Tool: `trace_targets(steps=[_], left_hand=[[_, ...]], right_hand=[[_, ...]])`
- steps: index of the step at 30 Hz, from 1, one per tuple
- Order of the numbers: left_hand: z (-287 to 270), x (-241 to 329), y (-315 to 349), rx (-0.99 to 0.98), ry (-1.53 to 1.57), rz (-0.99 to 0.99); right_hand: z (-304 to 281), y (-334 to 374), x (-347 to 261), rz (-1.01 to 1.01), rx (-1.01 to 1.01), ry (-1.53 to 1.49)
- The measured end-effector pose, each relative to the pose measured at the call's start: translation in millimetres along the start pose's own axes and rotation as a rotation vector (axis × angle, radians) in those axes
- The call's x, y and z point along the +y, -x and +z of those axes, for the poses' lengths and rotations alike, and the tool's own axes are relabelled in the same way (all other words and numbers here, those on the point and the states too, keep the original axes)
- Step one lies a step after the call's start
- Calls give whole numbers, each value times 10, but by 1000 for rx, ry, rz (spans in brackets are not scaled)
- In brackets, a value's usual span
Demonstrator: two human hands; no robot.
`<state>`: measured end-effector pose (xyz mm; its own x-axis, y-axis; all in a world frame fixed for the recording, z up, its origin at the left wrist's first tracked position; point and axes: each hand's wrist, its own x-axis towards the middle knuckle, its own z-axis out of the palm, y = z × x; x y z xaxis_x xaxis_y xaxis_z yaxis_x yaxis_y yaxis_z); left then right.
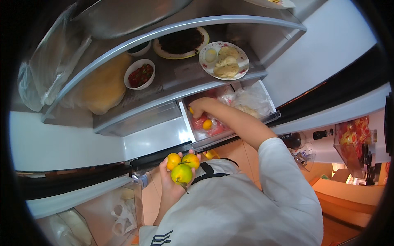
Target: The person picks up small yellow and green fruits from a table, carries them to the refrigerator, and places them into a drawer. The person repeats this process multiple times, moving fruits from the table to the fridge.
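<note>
My left hand [167,177] is cupped in front of my chest, holding three mandarins: a greenish one [181,174] with a stem and leaf, and two more orange ones behind it. My right arm reaches into a pulled-out fridge drawer [185,119]. There my right hand [198,107] is closed on an orange mandarin [191,110], mostly hidden by the fingers. Just below that hand another mandarin [207,124] lies on red and clear plastic bags [216,129] in the drawer.
Above the drawer, a shelf holds a flowered plate of dumplings [226,67], a white bowl of red food [140,74], a dark dish on a plate [180,42] and a large bag [100,88]. Open doors on both sides carry bottles [292,140] and bags [123,217].
</note>
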<state>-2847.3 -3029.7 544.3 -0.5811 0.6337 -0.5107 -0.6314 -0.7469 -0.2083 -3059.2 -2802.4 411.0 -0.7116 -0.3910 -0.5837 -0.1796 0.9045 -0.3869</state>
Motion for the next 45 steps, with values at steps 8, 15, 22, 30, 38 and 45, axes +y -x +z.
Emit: trace_targets(steps=[8,15,22,30,38,45], left_hand=[[63,-63,-15,45,-154,7],[12,-52,-32,3,-199,-80],[32,-157,-63,9,-205,-212],[120,-355,-195,-9,-261,-330],[123,-511,-335,25,-302,-391],[137,-486,-316,36,-317,-348]], right_hand=[[-124,-41,-331,174,-194,347],[-104,70,-499,378,3,244],[-164,856,-239,94,406,95],[-72,1267,-8,39,706,-987],[414,1547,-141,77,1063,-42],[868,3858,-6,-109,912,-883]])
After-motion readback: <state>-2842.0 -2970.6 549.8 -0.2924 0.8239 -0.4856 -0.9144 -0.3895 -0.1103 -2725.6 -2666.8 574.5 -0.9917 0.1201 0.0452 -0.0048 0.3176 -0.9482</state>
